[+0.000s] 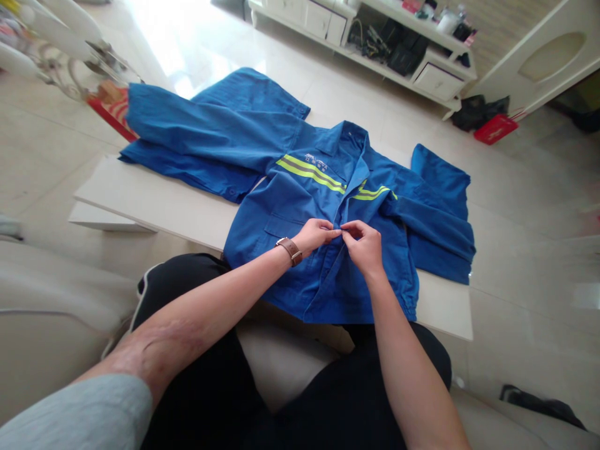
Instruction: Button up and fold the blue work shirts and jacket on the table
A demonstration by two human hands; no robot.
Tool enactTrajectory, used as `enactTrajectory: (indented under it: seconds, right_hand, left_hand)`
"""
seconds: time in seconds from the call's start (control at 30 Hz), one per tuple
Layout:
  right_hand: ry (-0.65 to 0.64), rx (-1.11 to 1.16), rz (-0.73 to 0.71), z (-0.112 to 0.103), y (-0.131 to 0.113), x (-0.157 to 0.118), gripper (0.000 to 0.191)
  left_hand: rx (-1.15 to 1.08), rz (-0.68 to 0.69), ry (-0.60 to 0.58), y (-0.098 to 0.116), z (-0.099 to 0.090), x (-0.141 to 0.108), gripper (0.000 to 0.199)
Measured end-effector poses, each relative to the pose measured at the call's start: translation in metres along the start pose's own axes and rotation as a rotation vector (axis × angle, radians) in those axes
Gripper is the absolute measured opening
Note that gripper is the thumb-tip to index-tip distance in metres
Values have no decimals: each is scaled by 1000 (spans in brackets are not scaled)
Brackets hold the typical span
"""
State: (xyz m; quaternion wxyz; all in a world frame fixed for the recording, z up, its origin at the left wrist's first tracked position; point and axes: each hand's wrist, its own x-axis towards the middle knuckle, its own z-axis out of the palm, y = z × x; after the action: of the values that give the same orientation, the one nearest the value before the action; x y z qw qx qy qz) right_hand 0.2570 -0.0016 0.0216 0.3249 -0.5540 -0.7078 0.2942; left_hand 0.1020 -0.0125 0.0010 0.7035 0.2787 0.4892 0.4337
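Note:
A blue work jacket (290,200) with yellow-green reflective stripes lies spread on a white bench-like table (197,219), its collar pointing away from me. Both sleeves reach out to the sides. At the middle of the front opening, my left hand (319,235) pinches the jacket's front edge. My right hand (363,244) is closed on the same edge, its fingertips meeting those of the left. Whatever small part sits between the fingertips is hidden. A brown-strapped watch (289,251) is on my left wrist.
More blue clothing (253,94) lies beyond the left sleeve. A white cabinet (323,22) with items on it stands at the back. A red box (495,129) and black bags rest on the tiled floor at right. Sofa cushions (56,300) flank my legs.

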Motion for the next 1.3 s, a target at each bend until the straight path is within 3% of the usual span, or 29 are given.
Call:
enactTrajectory:
  seconds: [0.1, 0.23, 0.4, 0.63, 0.8, 1.0, 1.3]
  right_hand:
    - [-1, 1, 30, 0, 0, 1, 18]
    - [0, -11, 66, -2, 0, 1, 18]
    - [0, -12, 75, -3, 1, 0, 18]
    - [170, 117, 155, -3, 5, 3, 16]
    - [59, 176, 170, -2, 5, 4, 17]
    - [4, 175, 138, -1, 4, 4, 19]
    - [-15, 147, 118, -4, 2, 4, 19]
  left_hand:
    - [-12, 28, 28, 1, 1, 1, 29]
    - [-62, -31, 83, 3, 2, 3, 18]
    - [-75, -40, 47, 4, 2, 4, 8]
    - [-11, -15, 23, 7, 2, 2, 8]
    - [-2, -6, 38, 6, 1, 4, 13]
    - [130, 124, -7, -1, -4, 3, 26]
    - [-63, 33, 21, -4, 0, 3, 24]
